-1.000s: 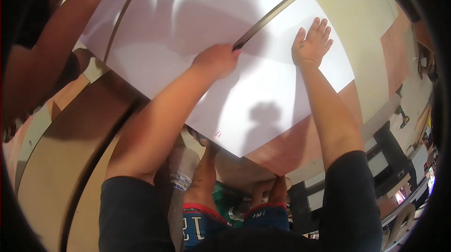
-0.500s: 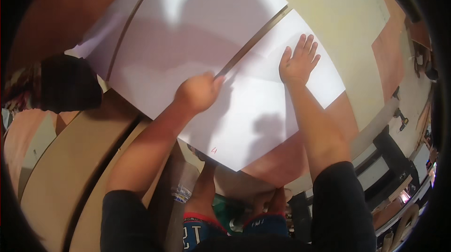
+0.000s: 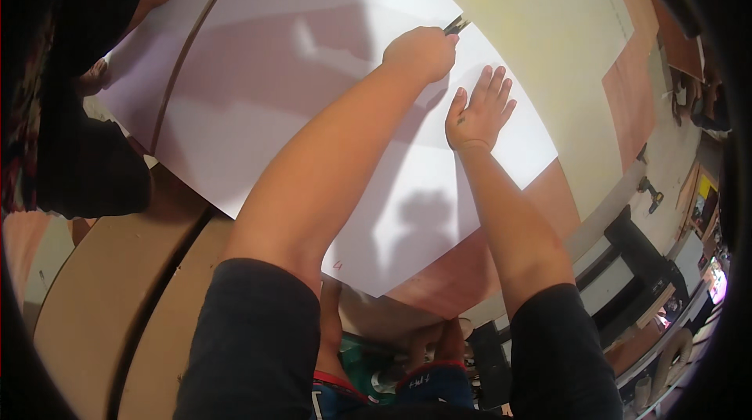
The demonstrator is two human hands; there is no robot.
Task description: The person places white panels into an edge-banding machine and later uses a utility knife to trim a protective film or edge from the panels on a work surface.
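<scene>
A large white sheet (image 3: pixel 258 99) lies across the work surface. Near its far edge my left hand (image 3: pixel 421 54) is closed in a fist at a narrow brown strip (image 3: pixel 457 25), whose far tip shows past my fingers. My left forearm covers whatever part of the strip runs nearer to me. To the right, my right hand (image 3: pixel 479 111) rests flat on the white sheet with its fingers spread, holding nothing.
Another narrow brown strip (image 3: pixel 192 52) crosses the sheet at left. A person in dark shorts (image 3: pixel 94 146) stands beside it. A pale yellowish board (image 3: pixel 540 13) spreads beyond the sheet; brown panels (image 3: pixel 102 279) lie at lower left. A drill (image 3: pixel 650 194) sits at far right.
My left hand has moved away from me along the strip, toward the sheet's far edge. My right hand stays flat on the sheet. The person at left has shifted, withdrawing an arm.
</scene>
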